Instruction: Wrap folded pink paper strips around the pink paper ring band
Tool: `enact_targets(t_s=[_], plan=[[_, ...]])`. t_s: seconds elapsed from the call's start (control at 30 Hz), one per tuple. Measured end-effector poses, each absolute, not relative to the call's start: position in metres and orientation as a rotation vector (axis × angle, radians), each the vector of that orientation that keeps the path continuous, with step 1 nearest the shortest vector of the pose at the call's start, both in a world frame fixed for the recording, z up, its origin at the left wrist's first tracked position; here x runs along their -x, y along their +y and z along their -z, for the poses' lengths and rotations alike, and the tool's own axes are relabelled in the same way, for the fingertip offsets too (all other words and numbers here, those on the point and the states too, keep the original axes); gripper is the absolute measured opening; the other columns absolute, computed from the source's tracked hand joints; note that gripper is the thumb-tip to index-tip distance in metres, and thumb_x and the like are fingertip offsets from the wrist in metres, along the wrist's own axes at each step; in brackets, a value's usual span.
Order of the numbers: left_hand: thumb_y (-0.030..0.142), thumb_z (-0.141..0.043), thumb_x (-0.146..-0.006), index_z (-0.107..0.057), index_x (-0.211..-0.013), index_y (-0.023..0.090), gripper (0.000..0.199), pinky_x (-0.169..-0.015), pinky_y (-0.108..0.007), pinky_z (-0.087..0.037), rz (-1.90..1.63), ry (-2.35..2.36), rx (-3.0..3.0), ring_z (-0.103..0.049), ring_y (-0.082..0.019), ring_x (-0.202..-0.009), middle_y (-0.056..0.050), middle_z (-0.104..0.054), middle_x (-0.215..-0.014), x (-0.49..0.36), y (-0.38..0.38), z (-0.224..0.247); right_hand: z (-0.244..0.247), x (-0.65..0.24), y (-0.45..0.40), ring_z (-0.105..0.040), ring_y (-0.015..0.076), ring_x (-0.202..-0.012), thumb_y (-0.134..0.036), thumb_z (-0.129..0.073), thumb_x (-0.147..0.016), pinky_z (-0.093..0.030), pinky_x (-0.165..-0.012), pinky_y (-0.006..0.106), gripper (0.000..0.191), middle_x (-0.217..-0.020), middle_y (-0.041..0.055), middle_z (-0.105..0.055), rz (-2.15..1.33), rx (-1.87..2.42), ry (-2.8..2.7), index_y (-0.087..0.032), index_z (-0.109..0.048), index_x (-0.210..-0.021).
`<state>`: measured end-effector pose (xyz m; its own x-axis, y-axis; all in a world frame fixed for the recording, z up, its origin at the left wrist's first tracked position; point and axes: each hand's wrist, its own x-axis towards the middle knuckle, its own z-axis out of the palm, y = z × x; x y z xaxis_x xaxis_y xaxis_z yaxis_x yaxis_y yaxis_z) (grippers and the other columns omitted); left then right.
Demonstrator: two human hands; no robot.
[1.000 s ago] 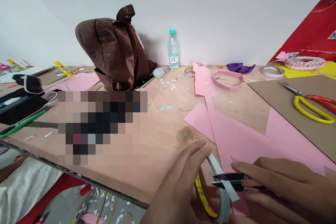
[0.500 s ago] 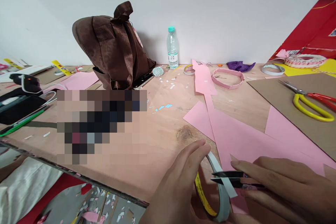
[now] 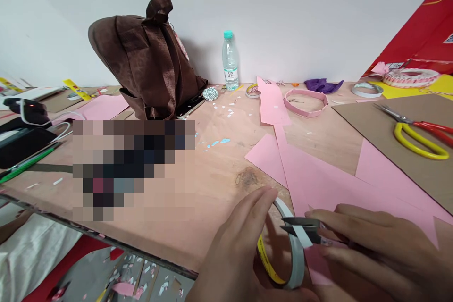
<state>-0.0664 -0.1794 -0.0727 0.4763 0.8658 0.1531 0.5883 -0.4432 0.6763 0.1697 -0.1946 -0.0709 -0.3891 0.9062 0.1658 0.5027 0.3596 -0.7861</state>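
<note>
At the lower middle, my left hand is wrapped round a roll of white tape with a yellow inner core, held upright on its edge. A short tape end sticks out from the roll's right side. My right hand holds dark-bladed scissors, whose blades point left and lie across the tape end, slightly apart. The handles are mostly hidden by the fingers. Pink paper sheets lie beneath and beyond my right hand.
A brown backpack and a water bottle stand against the wall. At right, yellow-and-red-handled scissors rest on brown cardboard. A pink paper ring sits behind the sheets. The table's front edge runs along the lower left.
The scissor blades have come closer together over the tape end. The view has shifted slightly, and the tape roll appears a little further left and higher.
</note>
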Motion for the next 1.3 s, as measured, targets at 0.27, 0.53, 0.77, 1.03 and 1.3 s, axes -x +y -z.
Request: enact_targets(t_s=[0.27, 0.53, 0.77, 1.03, 1.3], plan=[[0.064, -0.075, -0.060, -0.040, -0.140, 0.020, 0.098, -0.094, -0.050, -0.054, -0.637, 1.281, -2.302, -0.052, -0.035, -0.125, -0.015, -0.051, -0.140, 0.058, -0.179, 0.066, 0.074, -0.165, -0.191, -0.063, 0.0150, -0.083, -0.044, -0.056, -0.094, -0.051, -0.071, 0.019, 0.020, -0.093, -0.0023, -0.066, -1.450, 1.303, -1.703, -0.029, -0.066, -0.104], [0.062, -0.073, -0.062, -0.046, -0.137, 0.015, 0.092, -0.090, -0.051, -0.055, -0.640, 1.379, -2.362, -0.055, -0.037, -0.122, -0.017, -0.055, -0.135, 0.047, -0.174, 0.062, 0.070, -0.172, -0.190, -0.061, 0.0145, -0.083, -0.044, -0.057, -0.093, -0.051, -0.068, 0.018, 0.019, -0.091, -0.0021, -0.064, -1.251, 1.344, -1.746, -0.028, -0.067, -0.095], [0.052, -0.074, -0.064, -0.041, -0.141, 0.020, 0.090, -0.092, -0.050, -0.054, -0.650, 1.435, -2.301, -0.053, -0.035, -0.124, -0.014, -0.053, -0.138, 0.043, -0.176, 0.068, 0.068, -0.169, -0.188, -0.061, 0.0154, -0.084, -0.048, -0.057, -0.092, -0.051, -0.070, 0.020, 0.026, -0.083, -0.0011, -0.061, -1.219, 1.382, -1.713, -0.025, -0.066, -0.083], [0.044, -0.070, -0.067, -0.044, -0.139, 0.018, 0.080, -0.096, -0.049, -0.052, -0.592, 1.481, -2.199, -0.051, -0.034, -0.126, -0.013, -0.052, -0.139, 0.035, -0.173, 0.062, 0.069, -0.172, -0.184, -0.062, 0.0192, -0.084, -0.048, -0.056, -0.092, -0.052, -0.068, 0.024, 0.031, -0.073, 0.0011, -0.059, -1.214, 1.404, -1.659, -0.021, -0.065, -0.078], [0.055, -0.063, -0.074, -0.052, -0.131, 0.020, 0.068, -0.090, -0.055, -0.053, -0.529, 1.527, -2.193, -0.053, -0.038, -0.122, -0.014, -0.056, -0.133, 0.020, -0.167, 0.059, 0.075, -0.171, -0.181, -0.062, 0.0201, -0.082, -0.047, -0.056, -0.092, -0.053, -0.070, 0.026, 0.028, -0.077, 0.0021, -0.062, -1.221, 1.423, -1.636, -0.022, -0.069, -0.086]])
